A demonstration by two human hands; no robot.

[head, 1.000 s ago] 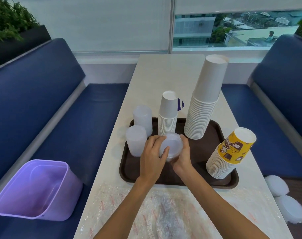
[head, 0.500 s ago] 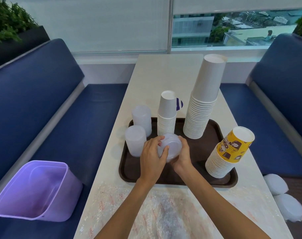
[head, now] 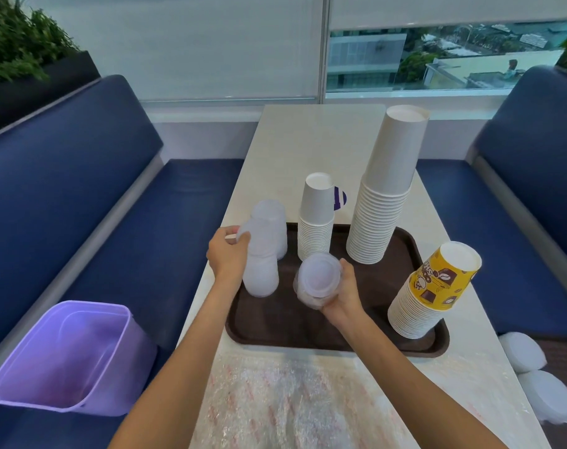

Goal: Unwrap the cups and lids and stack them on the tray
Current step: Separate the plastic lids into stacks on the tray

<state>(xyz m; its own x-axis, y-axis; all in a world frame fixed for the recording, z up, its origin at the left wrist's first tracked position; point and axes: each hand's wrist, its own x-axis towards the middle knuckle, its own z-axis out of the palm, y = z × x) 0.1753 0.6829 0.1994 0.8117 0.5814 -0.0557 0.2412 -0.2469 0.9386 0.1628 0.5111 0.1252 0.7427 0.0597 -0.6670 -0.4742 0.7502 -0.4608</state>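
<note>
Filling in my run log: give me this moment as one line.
phase: stacking lids | left hand: grips top of standing lid stack | right hand: holds loose lid stack over tray

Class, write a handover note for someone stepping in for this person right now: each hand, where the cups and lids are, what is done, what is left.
Left hand: fingers grip the top of the near lid stack at the tray's left edge.
Right hand: holds a bunch of clear lids over the tray.
Also at the left edge: far lid stack. On the tray: small white cups, tall white cups, leaning yellow cups.
Done: all these are unwrapped; plastic wrap lies on the table.
Left: set down the held lids; two white bundles right of the table look wrapped.
</note>
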